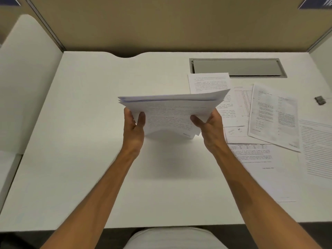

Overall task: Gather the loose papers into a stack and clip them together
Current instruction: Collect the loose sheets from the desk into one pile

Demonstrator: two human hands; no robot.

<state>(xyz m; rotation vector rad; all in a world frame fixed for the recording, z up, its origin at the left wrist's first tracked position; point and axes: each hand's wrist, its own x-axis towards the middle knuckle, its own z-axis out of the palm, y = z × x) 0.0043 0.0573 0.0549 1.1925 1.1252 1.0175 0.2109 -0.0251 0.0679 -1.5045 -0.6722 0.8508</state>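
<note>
One stack of papers [172,112] is held up on its edge above the middle of the white desk [89,141]. The left hand [133,128] pinches its 9 o'clock side and the right hand [210,130] pinches its 3 o'clock side, both arms stretched forward. About five loose sheets [273,115] lie at 3 o'clock. One small clip [320,100] sits farther that way.

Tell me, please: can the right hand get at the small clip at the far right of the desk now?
Probably not at once. The right hand grips the stack together with the left hand. The clip lies unobstructed, beyond loose sheets.
</note>
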